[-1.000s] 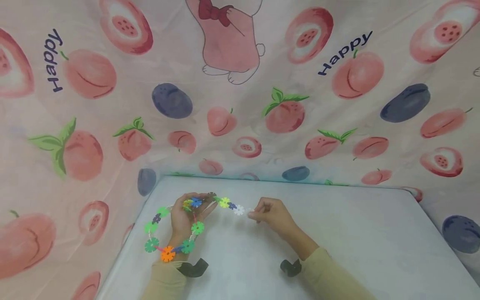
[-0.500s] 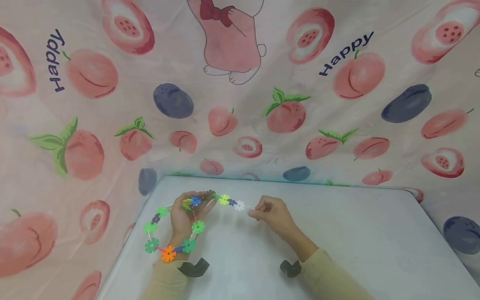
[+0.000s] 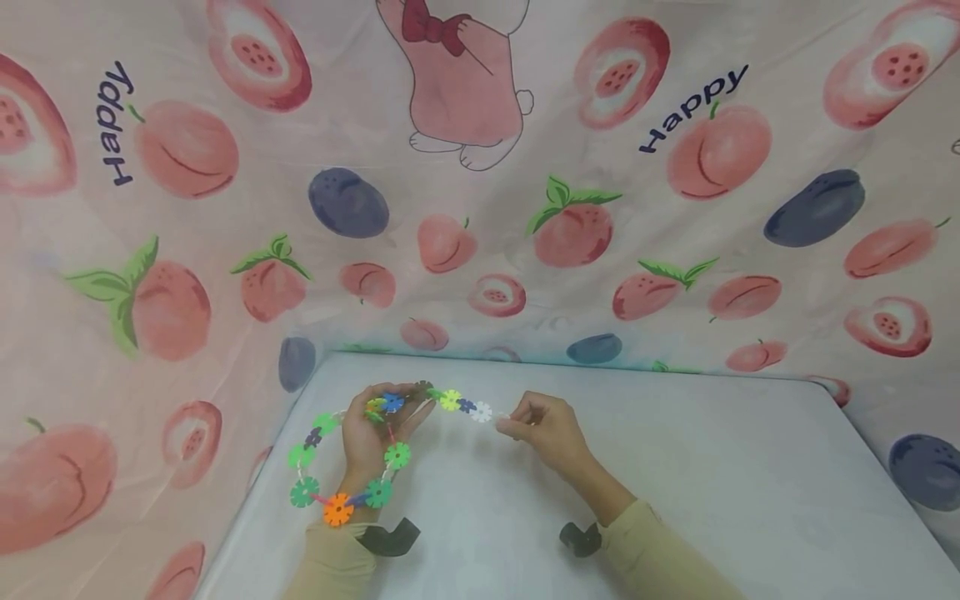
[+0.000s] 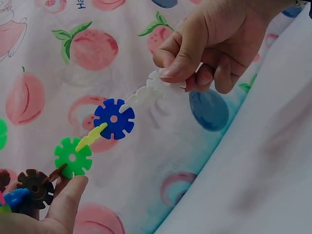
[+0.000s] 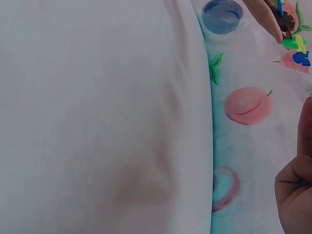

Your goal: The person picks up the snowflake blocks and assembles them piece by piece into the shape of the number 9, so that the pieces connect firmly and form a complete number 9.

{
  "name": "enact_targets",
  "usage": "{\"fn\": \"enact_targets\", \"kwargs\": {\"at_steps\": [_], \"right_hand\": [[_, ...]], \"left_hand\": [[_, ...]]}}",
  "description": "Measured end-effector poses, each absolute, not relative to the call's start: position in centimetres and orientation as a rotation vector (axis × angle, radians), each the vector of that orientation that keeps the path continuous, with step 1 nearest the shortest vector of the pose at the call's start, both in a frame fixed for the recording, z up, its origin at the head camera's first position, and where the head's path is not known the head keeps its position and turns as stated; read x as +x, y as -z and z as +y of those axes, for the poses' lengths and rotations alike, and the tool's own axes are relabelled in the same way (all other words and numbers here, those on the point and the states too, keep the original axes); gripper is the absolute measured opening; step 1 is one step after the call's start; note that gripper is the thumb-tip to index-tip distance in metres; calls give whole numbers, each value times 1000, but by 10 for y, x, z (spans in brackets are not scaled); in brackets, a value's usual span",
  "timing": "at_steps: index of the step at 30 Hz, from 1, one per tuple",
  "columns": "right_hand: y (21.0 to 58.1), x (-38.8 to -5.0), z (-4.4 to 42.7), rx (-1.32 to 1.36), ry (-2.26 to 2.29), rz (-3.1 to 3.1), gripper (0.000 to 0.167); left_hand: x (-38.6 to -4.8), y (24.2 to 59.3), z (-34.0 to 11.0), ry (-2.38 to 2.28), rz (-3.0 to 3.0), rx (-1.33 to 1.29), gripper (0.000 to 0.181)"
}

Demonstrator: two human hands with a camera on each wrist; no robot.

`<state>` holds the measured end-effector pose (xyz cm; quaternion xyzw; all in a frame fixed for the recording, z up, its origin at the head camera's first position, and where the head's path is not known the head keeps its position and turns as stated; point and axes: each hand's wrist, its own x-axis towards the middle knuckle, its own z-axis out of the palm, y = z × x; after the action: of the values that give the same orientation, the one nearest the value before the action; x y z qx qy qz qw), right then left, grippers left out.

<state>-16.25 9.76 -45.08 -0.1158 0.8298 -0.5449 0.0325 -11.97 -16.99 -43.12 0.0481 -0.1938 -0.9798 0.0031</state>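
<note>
A chain of slotted plastic snowflake discs (image 3: 338, 509) hangs in a loop over my left wrist. My left hand (image 3: 363, 437) holds the chain near its upper part, thumb beside a brown disc (image 4: 41, 196) and a green disc (image 4: 66, 151) in the left wrist view. From there a strand rises to the right through a blue disc (image 4: 117, 129) to white discs (image 4: 155, 84). At its far end my right hand (image 3: 551, 425) pinches the last white piece between thumb and forefinger, partly covering it. In the right wrist view only part of the right hand (image 5: 296, 195) shows.
A white-covered table (image 3: 712, 492) lies under both hands. Behind and to the left, a fruit-printed curtain (image 3: 480, 200) rises from its edge. Black straps (image 3: 390, 537) stick out from the cuffs of the beige sleeves (image 3: 667, 554).
Both hands keep their hold, with the strand stretched between them. The white end of the strand has risen slightly; little else differs.
</note>
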Motion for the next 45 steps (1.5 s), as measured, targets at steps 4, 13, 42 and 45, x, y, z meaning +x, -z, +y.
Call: {"fn": "enact_targets", "kwargs": {"at_steps": [4,13,42,45], "right_hand": [[451,-162,98,-382,1688,2566,22],[451,-163,99,-402,1691,2589,21],[456,-154,94,-432,1605,2862,22],[459,-154,95,-431,1601,2861,21]], "left_hand": [[-120,430,-170,3062,-620,161,42],[-121,428,-169,3056,-631,169,41],[-121,434,-155,3002,-791,137,49],[-121,434,-155,3002,-829,74,51]]}}
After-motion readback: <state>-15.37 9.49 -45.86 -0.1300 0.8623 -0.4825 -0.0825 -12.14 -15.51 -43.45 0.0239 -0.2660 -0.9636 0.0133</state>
